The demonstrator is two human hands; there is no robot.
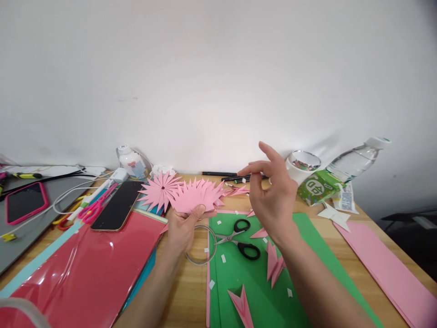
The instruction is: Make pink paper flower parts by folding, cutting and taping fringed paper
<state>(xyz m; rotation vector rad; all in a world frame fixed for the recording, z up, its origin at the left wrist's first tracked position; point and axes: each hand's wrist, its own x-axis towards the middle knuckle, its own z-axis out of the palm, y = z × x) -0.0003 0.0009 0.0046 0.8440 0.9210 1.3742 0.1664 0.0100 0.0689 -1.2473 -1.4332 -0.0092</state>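
Note:
My left hand is closed on a pink folded-paper fan, its pointed tips spread upward, the thumb across its lower edge. Behind and left of the fan is a round pink paper pinwheel. My right hand is raised over the back of a green sheet, fingers partly bent and spread, with nothing visible in them. Below it on the sheet lie black-handled scissors with blades parted, pink folded points and small white scraps. A roll of tape lies beside the left wrist.
On the left are a red sheet in clear film, a black phone, pink scissors and a white bottle. A white cup, green box, tilted water bottle and pink paper strips are right.

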